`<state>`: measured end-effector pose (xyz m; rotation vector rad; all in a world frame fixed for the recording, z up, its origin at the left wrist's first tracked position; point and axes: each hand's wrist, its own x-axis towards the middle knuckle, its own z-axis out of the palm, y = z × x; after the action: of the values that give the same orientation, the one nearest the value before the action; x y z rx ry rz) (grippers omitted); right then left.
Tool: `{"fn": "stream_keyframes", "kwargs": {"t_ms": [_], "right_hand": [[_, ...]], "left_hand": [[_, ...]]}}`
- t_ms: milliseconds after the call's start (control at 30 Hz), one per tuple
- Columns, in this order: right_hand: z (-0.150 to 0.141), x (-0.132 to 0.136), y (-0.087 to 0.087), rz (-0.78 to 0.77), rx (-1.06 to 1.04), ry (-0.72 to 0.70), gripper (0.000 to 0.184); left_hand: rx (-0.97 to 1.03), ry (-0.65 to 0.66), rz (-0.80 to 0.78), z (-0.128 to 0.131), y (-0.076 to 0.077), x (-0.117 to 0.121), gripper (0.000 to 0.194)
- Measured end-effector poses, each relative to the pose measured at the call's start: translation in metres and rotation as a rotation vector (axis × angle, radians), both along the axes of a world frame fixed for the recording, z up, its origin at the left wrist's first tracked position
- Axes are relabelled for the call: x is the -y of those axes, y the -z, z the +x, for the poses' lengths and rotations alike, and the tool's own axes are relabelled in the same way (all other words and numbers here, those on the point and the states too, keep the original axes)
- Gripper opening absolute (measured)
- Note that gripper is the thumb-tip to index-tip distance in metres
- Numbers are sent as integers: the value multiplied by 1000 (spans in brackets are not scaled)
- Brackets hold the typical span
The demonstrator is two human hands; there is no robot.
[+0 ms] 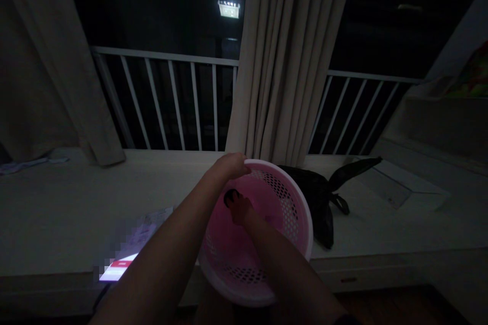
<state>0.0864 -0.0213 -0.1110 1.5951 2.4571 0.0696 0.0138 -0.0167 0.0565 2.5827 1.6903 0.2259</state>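
Observation:
A pink plastic basket (pixel 301 259) with a perforated wall is tilted so that its mouth faces me, in front of the window ledge. My left hand (pixel 233 165) is closed over its upper left rim. Inside the basket, my right hand (pixel 241 209) has its fingers curled on a small black roundish object (pixel 231 197) near the inner left wall. What kind of object this is cannot be made out in the dim light. Apart from that object, the visible inside of the basket shows only pink plastic.
Behind the basket's right side lies a black plastic bag (pixel 324 198) on the pale ledge (pixel 76 203). A white box (pixel 407 188) stands further right. A lit screen (pixel 120 266) is at the lower left. Beige curtains (pixel 280 61) hang before a white railing (pixel 163 56).

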Motion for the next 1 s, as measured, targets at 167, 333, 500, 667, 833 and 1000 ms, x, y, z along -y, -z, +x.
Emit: {"fn": "stream_keyframes", "kwargs": {"t_ms": [167,333,500,667,833,1000], "right_hand": [[5,-2,1,21,-5,-19,65],[8,-4,2,0,15,32,66],[7,-3,1,-3,29,26,67],[10,-5,1,-12,47,-89,75],[5,-3,2,-29,31,11,76],[-2,-2,6,0,19,126,74]], "left_hand": [[15,-63,-1,1,4,-4,32],[-3,-123,-67,2,2,-5,32],[-13,-141,-123,2,-2,0,28],[-58,-148,-74,2,0,-2,32],[-82,-155,-84,4,-1,-4,35],[-96,-156,-110,7,-5,1,31]]}}
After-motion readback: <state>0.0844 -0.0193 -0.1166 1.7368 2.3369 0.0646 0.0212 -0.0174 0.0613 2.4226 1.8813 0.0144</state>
